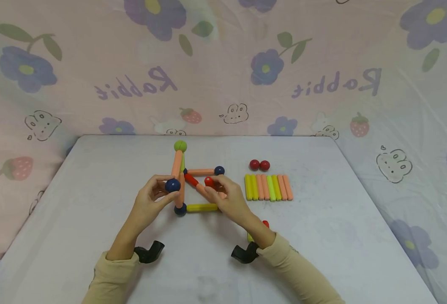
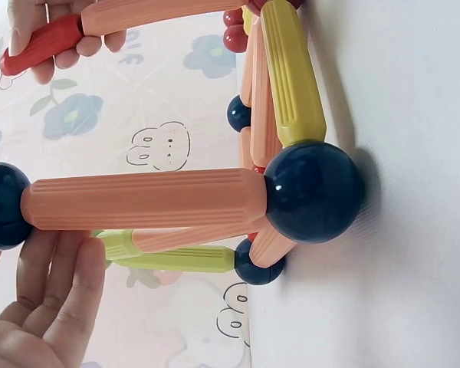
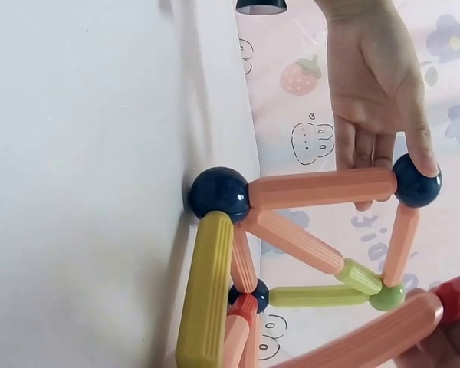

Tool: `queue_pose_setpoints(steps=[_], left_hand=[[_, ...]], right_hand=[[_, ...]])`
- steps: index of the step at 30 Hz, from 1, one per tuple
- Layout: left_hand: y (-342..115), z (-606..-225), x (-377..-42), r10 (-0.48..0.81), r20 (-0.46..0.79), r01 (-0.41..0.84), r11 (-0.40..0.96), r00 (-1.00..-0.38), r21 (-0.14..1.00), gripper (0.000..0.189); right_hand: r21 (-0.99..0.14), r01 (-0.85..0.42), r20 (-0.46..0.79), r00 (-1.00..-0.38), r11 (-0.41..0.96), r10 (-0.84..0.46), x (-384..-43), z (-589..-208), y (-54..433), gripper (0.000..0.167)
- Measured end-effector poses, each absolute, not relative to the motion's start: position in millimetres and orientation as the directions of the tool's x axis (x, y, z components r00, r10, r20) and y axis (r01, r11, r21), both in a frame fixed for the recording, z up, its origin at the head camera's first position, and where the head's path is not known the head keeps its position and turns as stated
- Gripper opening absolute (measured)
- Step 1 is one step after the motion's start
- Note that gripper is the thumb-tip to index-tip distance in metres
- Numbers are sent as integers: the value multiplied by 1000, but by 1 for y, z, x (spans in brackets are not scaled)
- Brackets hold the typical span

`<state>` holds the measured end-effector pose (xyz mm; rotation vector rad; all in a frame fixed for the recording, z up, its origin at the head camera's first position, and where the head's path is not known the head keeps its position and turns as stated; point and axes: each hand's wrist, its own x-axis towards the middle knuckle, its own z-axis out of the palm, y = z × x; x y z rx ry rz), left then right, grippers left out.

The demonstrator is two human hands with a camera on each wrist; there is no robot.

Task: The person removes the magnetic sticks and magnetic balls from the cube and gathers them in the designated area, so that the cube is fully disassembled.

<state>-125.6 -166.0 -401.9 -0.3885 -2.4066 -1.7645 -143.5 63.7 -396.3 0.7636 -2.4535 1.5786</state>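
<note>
My left hand [image 1: 149,198] pinches a dark blue ball [image 1: 173,185] between thumb and fingers. An upright peach stick [image 2: 146,201] joins this ball to a lower dark blue ball [image 2: 314,192] on the table. My right hand [image 1: 229,200] grips a red stick [image 2: 50,47], end to end with a slanting peach stick [image 3: 368,333]. Around them stands a frame of building sticks and balls. A yellow stick [image 1: 202,207] runs right from the lower ball, partly hidden by my right hand. At the back, a green ball [image 1: 180,146] tops a light green stick [image 3: 318,296].
Right of the frame lies a row of peach, yellow and green sticks [image 1: 269,187], with two dark red balls [image 1: 259,165] behind it. Another yellow stick [image 1: 250,237] lies partly under my right forearm. A printed cloth [image 1: 208,84] hangs behind the white table [image 1: 193,274].
</note>
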Motion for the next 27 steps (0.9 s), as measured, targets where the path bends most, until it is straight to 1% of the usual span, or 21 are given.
queue_pose_setpoints(steps=[3, 7, 12, 14, 17, 21, 24, 27], left_hand=[[-166, -402, -126, 127, 252, 278, 283, -959, 918, 42], [-166, -403, -127, 126, 253, 279, 284, -959, 917, 42], [-166, -403, -127, 127, 255, 281, 279, -959, 918, 42], [-166, -403, -127, 129, 254, 281, 276, -959, 919, 42], [-166, -404, -127, 132, 254, 281, 271, -958, 921, 41], [-166, -404, -127, 132, 257, 284, 270, -957, 920, 41], [-166, -403, -127, 130, 262, 289, 274, -956, 917, 41], [-166, -403, -127, 127, 268, 293, 276, -955, 915, 42]], right_hand=[[-854, -412, 304, -891, 318, -336, -144, -394, 66, 24], [-911, -333, 247, -913, 242, -326, -145, -392, 68, 22], [-943, -304, 245, -910, 136, -335, -148, -391, 73, 23], [-948, -290, 235, -914, 129, -330, -148, -390, 77, 24], [-956, -246, 192, -936, 160, -296, -149, -389, 86, 26], [-955, -151, 94, -971, 255, -220, -147, -387, 103, 29], [-939, -111, 50, -980, 325, -190, -145, -388, 118, 29], [-919, -105, 30, -980, 380, -199, -142, -391, 133, 28]])
